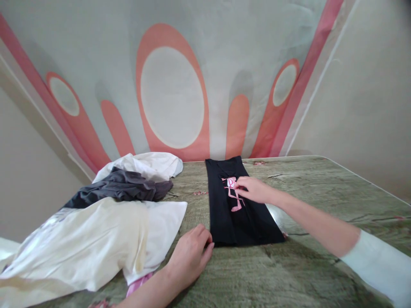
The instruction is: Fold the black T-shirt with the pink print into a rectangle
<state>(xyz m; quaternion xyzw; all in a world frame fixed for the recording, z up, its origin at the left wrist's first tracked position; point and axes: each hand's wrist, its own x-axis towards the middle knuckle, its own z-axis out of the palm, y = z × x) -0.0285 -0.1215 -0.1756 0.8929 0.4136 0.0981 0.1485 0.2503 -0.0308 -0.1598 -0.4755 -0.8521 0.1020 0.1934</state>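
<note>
A black garment [224,222] with a pink printed figure lies folded into a long rectangle on the wood-patterned table. At its near left corner is my left hand [192,252], fingers curled together against the edge; whether cloth is pinched between them is too small to tell. My right hand [253,189] rests over the print, its thumb and fingertips bent down at the garment's surface. Any cloth between those fingertips cannot be made out.
Left of the black garment, a cream and white garment [96,235], a dark grey garment [128,186] and a white garment [150,164] lie crumpled together. Something pink [139,282] shows beneath. The table [321,188] meets a patterned wall behind.
</note>
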